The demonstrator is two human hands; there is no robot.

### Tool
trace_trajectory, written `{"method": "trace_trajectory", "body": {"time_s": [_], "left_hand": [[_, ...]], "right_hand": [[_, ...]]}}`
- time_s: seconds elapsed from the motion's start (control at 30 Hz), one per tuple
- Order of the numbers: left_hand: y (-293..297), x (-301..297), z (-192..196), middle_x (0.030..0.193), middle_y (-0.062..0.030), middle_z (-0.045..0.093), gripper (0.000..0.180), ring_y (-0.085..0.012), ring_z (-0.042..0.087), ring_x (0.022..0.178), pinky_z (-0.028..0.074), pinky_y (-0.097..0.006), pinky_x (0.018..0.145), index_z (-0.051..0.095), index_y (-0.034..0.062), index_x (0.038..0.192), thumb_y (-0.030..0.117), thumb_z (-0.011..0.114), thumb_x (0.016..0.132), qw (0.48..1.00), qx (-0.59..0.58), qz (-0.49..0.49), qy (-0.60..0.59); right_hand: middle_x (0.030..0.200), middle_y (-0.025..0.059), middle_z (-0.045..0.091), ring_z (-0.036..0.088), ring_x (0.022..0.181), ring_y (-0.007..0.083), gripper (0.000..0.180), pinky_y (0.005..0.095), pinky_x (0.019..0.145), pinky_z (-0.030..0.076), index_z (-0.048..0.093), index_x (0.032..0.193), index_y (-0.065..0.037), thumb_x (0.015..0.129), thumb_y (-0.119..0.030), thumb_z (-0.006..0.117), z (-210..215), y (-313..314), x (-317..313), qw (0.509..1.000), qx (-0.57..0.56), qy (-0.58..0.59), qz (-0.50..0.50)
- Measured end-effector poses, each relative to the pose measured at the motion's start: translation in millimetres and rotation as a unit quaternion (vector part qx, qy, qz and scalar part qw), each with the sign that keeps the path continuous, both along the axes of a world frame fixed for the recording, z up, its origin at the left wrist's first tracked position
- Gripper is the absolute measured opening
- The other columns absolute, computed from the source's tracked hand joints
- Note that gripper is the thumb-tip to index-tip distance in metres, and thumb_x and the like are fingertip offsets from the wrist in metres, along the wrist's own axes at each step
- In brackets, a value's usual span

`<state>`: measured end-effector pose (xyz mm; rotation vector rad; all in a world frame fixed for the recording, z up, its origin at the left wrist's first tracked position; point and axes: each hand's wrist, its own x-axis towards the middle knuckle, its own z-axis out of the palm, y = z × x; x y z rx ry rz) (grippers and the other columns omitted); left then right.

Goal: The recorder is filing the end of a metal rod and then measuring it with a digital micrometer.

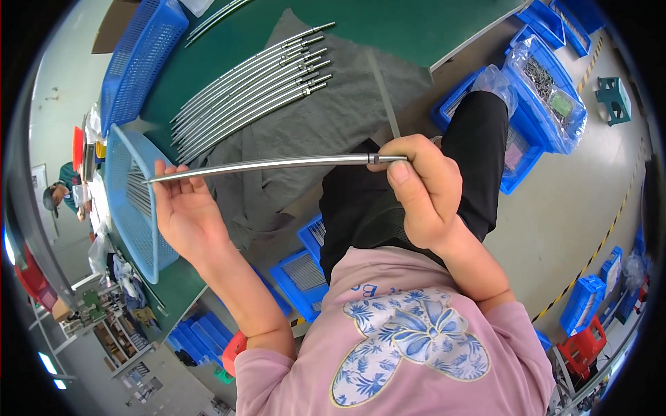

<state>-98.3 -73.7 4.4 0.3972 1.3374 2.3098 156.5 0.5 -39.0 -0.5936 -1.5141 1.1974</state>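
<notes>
Held rod [284,163] near rim of basket [132,236]

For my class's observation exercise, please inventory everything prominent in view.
Slender metal rod: one, silver, between hands
Similar metal rods: several, silver, on cloth
Fabric cloth: one, grey, on table
Table top: one, green, upper centre
Meshed plastic basket: one, pale blue, left
Perforated plastic basket: one, blue, upper left
Rectangular plastic crates: many, blue, around legs
Plastic stool: one, green, far right
Co-worker: one, green top, far left
Printed shirt: one, pink, lower centre
Left hand: one, bare, at rod's left end
Right hand: one, bare, gripping rod's right end
</notes>
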Motion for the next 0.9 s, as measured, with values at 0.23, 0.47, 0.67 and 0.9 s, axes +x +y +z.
{"method": "trace_trajectory", "body": {"time_s": [0.23,0.47,0.67,0.9], "left_hand": [[-46,7,1,0.103,-0.0077,0.058,0.043,-0.0150,0.056,0.080,0.044,-0.025,0.064,0.049,-0.0044,0.128,0.027,0.046,0.098,0.964,-0.172,-0.171,-0.104],[-44,34,26,0.085,-0.0070,0.062,0.019,-0.0130,0.056,0.066,0.041,-0.022,0.052,0.068,-0.0043,0.097,0.009,0.060,0.087,0.820,-0.370,-0.292,0.325],[71,84,2,0.086,-0.0094,0.059,0.024,-0.0271,0.058,0.076,0.046,-0.036,0.066,0.067,0.0022,0.093,0.003,0.073,0.070,0.655,-0.143,-0.289,0.684],[78,86,-20,0.079,-0.0074,0.056,0.015,-0.0260,0.057,0.072,0.046,-0.036,0.062,0.065,0.0029,0.084,0.002,0.071,0.070,0.660,-0.127,-0.340,0.658]], "right_hand": [[0.065,0.0079,0.057,0.051,0.054,0.0124,0.013,0.0253,0.052,0.040,0.058,0.087,0.002,0.091,-0.006,0.049,-5,15,-1,0.993,-0.115,-0.010,0.008],[0.065,0.0064,0.056,0.048,0.056,0.0108,0.014,0.0265,0.053,0.039,0.057,0.084,0.002,0.091,-0.007,0.049,-14,38,-4,0.992,-0.117,-0.050,0.018],[0.064,0.0063,0.055,0.047,0.055,0.0108,0.014,0.0266,0.053,0.039,0.057,0.084,0.001,0.091,-0.008,0.049,-5,45,8,0.981,-0.138,-0.131,0.026],[0.069,0.0162,0.058,0.059,0.060,0.0298,0.036,0.0340,0.058,0.045,0.050,0.129,-0.007,0.092,-0.007,0.048,-14,40,27,0.972,-0.063,-0.220,-0.052]]}}
